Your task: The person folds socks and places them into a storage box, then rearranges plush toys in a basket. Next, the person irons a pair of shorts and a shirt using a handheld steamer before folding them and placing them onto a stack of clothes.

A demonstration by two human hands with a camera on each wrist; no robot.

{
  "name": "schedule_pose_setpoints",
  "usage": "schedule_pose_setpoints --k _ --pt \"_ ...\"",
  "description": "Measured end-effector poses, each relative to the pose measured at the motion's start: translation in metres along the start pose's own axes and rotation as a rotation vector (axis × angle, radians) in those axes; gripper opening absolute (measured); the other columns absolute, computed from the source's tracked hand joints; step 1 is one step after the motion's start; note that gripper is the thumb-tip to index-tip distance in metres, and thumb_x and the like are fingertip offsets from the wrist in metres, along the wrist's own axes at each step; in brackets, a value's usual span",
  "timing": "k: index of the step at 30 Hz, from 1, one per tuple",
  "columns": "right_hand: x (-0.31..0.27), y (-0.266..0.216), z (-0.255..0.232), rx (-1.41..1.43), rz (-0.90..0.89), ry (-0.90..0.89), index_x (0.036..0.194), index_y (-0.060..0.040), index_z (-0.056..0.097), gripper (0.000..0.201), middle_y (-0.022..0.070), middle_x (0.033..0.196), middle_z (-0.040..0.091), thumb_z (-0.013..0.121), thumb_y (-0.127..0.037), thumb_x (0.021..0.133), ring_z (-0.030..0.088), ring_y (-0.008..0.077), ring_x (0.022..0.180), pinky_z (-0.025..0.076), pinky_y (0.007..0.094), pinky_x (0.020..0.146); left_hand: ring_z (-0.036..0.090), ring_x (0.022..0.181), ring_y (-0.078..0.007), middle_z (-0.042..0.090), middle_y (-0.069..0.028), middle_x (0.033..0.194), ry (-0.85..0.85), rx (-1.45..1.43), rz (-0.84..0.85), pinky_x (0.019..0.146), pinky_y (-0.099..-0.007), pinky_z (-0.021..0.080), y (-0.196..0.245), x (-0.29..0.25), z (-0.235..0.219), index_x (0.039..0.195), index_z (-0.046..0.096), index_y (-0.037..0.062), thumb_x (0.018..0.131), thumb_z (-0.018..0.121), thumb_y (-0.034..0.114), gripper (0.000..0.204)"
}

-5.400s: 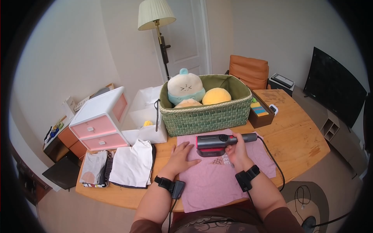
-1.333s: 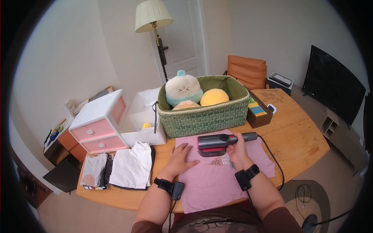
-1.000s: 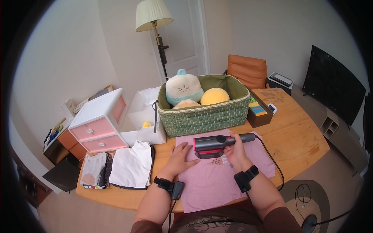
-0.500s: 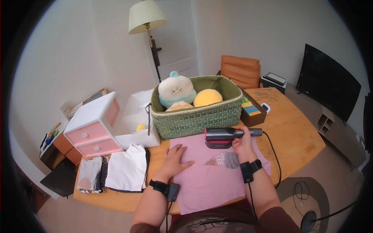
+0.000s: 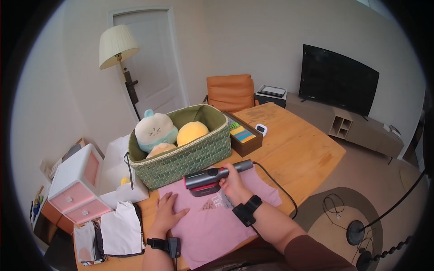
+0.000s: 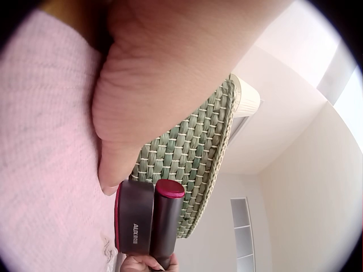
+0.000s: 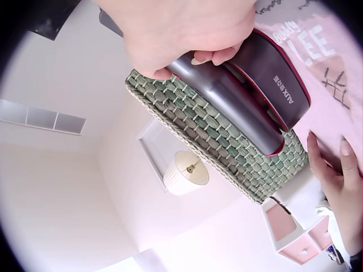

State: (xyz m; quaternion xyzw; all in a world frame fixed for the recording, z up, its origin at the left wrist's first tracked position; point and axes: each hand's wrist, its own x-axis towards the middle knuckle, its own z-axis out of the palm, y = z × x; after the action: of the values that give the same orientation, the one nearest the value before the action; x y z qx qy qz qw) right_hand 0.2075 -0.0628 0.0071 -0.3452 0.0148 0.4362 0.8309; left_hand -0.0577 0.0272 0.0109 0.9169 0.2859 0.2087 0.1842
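A pink T-shirt [image 5: 203, 235] with a printed front lies spread on the wooden table. My right hand [image 5: 235, 184] grips the handle of a grey and red handheld garment iron [image 5: 201, 179], its base down at the upper part of the shirt. In the right wrist view, the fingers [image 7: 210, 58] curl round the iron's [image 7: 241, 113] grip. My left hand [image 5: 168, 213] rests on the shirt's left side with fingers spread, the thumb close to the iron's front end. The left wrist view shows the thumb side of that hand [image 6: 153, 85] against the pink cloth.
A green woven basket [image 5: 194, 160] with plush toys stands right behind the shirt. A brown box [image 5: 247, 147] sits to its right. White-and-pink drawers [image 5: 81, 198], a white bin [image 5: 124, 194] and folded clothes [image 5: 121, 232] are at the left. The iron's cord [image 5: 282, 192] trails off the right edge.
The head view has swung right. Over the last half second the iron in my right hand has slid left across the shirt, closer to my left hand, which stays on the cloth.
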Motion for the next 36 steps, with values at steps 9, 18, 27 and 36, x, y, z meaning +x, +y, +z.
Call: schedule_pose_setpoints --k 9,18,27,36 --pt "-0.021 0.018 0.006 -0.033 0.090 -0.100 0.086 -0.0120 0.057 0.020 -0.0006 0.070 0.052 0.070 -0.027 0.084 0.043 0.0098 0.052 0.037 0.0260 0.049 0.037 0.136 -0.0368 0.045 -0.0238 0.142 -0.005 0.004 -0.005 0.116 -0.0539 0.015 -0.003 0.001 0.003 0.133 0.054 0.0024 0.074 0.076 0.047 0.077" --pt "-0.013 0.003 0.005 -0.029 0.016 -0.043 0.083 -0.0139 0.053 0.019 -0.0014 0.068 0.053 0.067 -0.026 0.084 0.042 0.0107 0.050 0.034 0.0266 0.047 0.037 0.137 -0.0371 0.045 -0.0239 0.142 0.001 -0.008 -0.015 0.117 -0.0539 0.015 0.000 0.000 0.000 0.133 0.054 0.0026 0.075 0.076 0.048 0.076" --pt "-0.006 -0.013 0.003 -0.052 -0.069 -0.001 0.083 -0.0126 0.054 0.019 -0.0006 0.068 0.053 0.068 -0.027 0.084 0.042 0.0108 0.050 0.034 0.0270 0.046 0.036 0.136 -0.0384 0.044 -0.0217 0.143 -0.022 0.029 -0.024 0.116 -0.0483 0.020 0.000 -0.001 0.000 0.134 0.053 0.0023 0.076 0.078 0.041 0.074" --pt "-0.021 0.023 0.006 -0.093 0.128 -0.142 0.079 -0.0164 0.053 0.018 -0.0022 0.064 0.052 0.068 -0.026 0.084 0.044 0.0107 0.052 0.036 0.0263 0.049 0.039 0.135 -0.0376 0.046 -0.0233 0.141 0.005 0.005 0.003 0.116 -0.0552 0.017 -0.005 0.001 0.004 0.132 0.054 0.0014 0.073 0.077 0.047 0.078"
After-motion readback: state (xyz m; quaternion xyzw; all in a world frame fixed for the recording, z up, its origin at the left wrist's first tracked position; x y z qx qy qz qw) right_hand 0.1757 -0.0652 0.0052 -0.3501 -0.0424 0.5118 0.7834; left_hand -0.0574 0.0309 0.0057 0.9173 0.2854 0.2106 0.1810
